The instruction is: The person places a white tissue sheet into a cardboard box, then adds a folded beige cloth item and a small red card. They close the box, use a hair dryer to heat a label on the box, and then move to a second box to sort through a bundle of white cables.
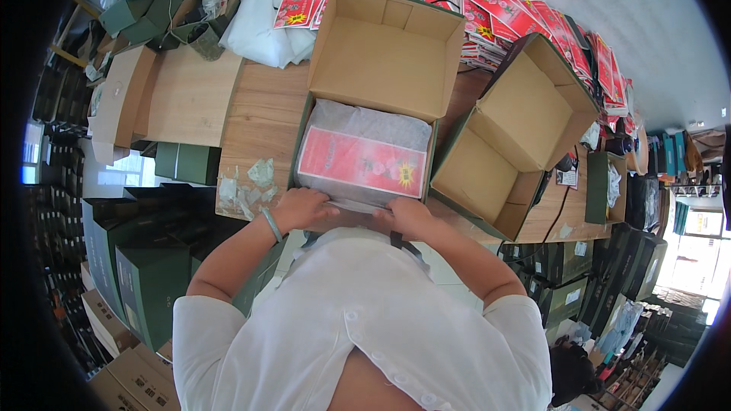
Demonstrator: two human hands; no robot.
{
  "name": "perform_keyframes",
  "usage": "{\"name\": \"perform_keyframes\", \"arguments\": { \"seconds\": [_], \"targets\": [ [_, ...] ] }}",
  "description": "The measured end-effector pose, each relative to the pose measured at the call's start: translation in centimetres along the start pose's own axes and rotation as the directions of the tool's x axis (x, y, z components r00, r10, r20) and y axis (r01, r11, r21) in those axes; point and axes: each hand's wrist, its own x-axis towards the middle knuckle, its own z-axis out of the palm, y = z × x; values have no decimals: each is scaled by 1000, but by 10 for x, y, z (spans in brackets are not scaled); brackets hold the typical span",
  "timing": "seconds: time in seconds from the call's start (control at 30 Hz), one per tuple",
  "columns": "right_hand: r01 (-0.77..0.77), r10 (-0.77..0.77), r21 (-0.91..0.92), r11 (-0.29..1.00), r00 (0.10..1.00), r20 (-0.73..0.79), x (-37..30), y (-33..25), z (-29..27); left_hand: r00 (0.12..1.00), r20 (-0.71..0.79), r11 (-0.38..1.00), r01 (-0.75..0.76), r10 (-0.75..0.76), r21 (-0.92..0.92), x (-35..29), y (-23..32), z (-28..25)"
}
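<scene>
In front of me a green shoebox with a tan inside [384, 49] stands with its lid tipped back. White tissue paper [373, 116] fills its lower half. A red printed packet [362, 161] lies across the tissue and looks hazy, perhaps behind a thin clear layer. At the near left corner, my left hand [303, 210] has its fingers closed on the tissue's front edge. My right hand [407, 218] grips the same edge near the right corner, thumb inward. What lies under the tissue is hidden.
A second open shoebox [525, 103] sits tilted at the right. Piles of red packets [495, 7] line the table's back. White wrapping [266, 23] lies at back left, paper scraps [251, 186] at front left. Green boxes [156, 281] are stacked beside the table.
</scene>
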Motion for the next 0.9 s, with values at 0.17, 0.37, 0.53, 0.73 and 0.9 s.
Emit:
{"name": "perform_keyframes", "arguments": {
  "seconds": [0.17,0.37,0.53,0.73,0.9],
  "targets": [
    [77,-59,67,995,971,-230,-11,15,22,990,-134,990,-17,36,139,-12,-1,-13],
    [-5,-1,-79,997,997,-80,0,25,24,1000,-19,994,-18,20,107,-6,-20,-2],
    [-24,-33,-222,975,968,-249,-7,20,33,997,-16,984,-74,77,162,7,-41,21],
    [-47,31,-137,989,993,-114,-21,27,21,996,-72,978,-42,58,205,-7,-23,5],
    [-107,115,-295,950,993,10,-4,20,11,1000,23,968,-22,17,250,5,-34,16]
  ]
}}
